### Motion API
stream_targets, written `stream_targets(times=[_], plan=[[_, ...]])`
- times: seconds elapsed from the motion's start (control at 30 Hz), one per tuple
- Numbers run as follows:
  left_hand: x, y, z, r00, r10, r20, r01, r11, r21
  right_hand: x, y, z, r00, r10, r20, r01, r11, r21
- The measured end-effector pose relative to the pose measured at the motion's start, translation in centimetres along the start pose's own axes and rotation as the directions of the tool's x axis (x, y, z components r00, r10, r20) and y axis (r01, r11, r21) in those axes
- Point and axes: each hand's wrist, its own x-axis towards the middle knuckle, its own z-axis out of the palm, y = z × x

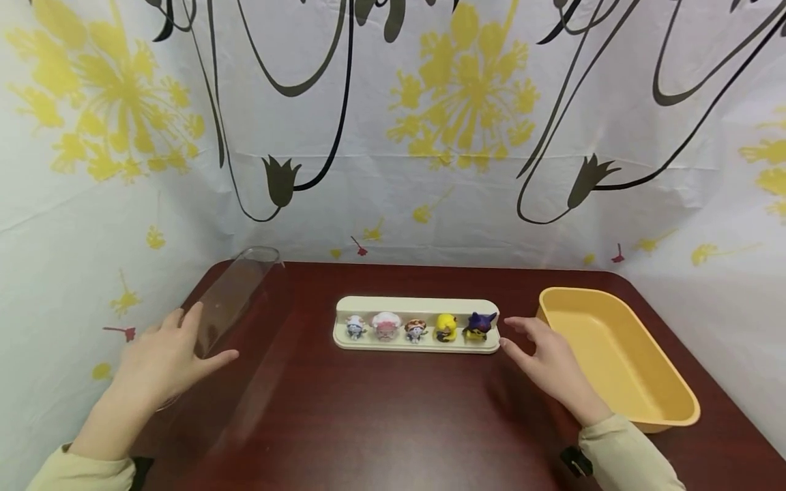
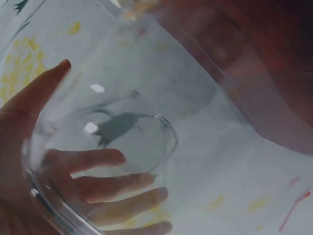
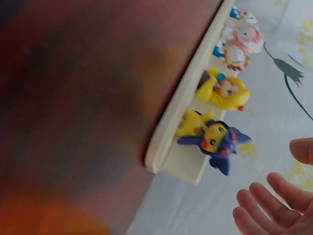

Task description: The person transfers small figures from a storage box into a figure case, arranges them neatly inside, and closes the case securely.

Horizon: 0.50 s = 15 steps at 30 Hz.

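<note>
A clear see-through cylinder lies slanted along the left side of the table. My left hand is at its near part, thumb spread out to the right. The left wrist view shows this hand's fingers extended and spread, seen through the clear wall; whether they touch it I cannot tell. Several small figurines stand in a row on a cream stepped stand. The rightmost is a yellow figurine with a purple hood, beside a yellow one. My right hand hovers off the stand's right end, fingers apart, holding nothing.
A yellow rectangular bin sits on the right side of the table, just beyond my right hand. The dark red-brown table reaches back to a white patterned cloth, which also hangs at both sides.
</note>
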Motion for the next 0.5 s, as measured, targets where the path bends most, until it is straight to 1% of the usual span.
stream_targets(times=[0.13, 0.3, 0.5], plan=[[-0.1, -0.6, 0.1, 0.998, -0.023, 0.062, 0.023, 1.0, -0.01, -0.3, 0.0, 0.7, 0.998, 0.053, 0.041, -0.053, 0.999, -0.006], [0.0, -1.3, 0.2, 0.995, -0.037, 0.096, 0.039, 0.999, -0.016, 0.0, 0.5, 1.5, 0.988, 0.124, 0.09, -0.122, 0.992, -0.028], [0.3, -1.9, 0.2, 0.99, -0.044, 0.138, 0.047, 0.999, -0.018, 0.5, 1.4, 2.6, 0.978, 0.18, 0.101, -0.175, 0.983, -0.055]])
